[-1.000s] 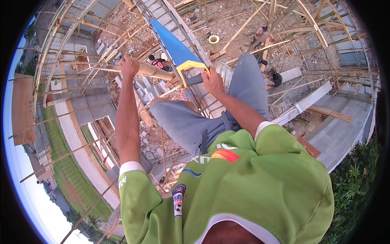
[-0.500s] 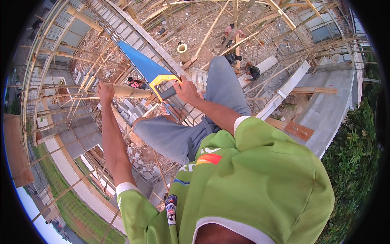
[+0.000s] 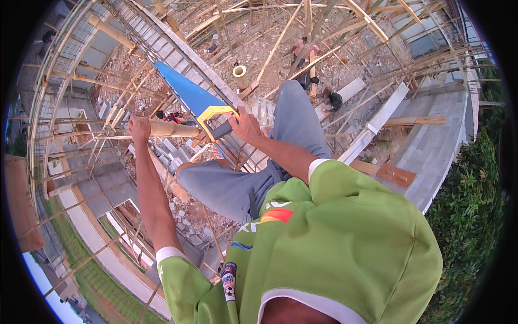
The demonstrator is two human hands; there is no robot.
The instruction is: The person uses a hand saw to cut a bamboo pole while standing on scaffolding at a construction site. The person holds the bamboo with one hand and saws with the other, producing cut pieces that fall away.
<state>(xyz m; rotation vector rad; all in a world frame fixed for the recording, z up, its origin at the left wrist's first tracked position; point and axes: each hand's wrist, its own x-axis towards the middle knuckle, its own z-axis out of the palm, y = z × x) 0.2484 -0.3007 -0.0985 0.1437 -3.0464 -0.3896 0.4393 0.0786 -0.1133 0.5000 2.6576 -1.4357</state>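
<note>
Over a long grey beam (image 3: 181, 65) that is being crossed by rows of bars, a handsaw (image 3: 189, 90) is being held in front of the knees, its blue blade being aimed forward and to the left and its long axis being slanted much along the beam's own line. Near its yellow handle frame, the right end of a bamboo pole (image 3: 172, 128) is being shown, the pole being laid nearly crosswise. The saw's dark grip is being clasped by the right hand (image 3: 246, 127), and the pole's left part is being gripped by the curled left hand (image 3: 140, 128).
</note>
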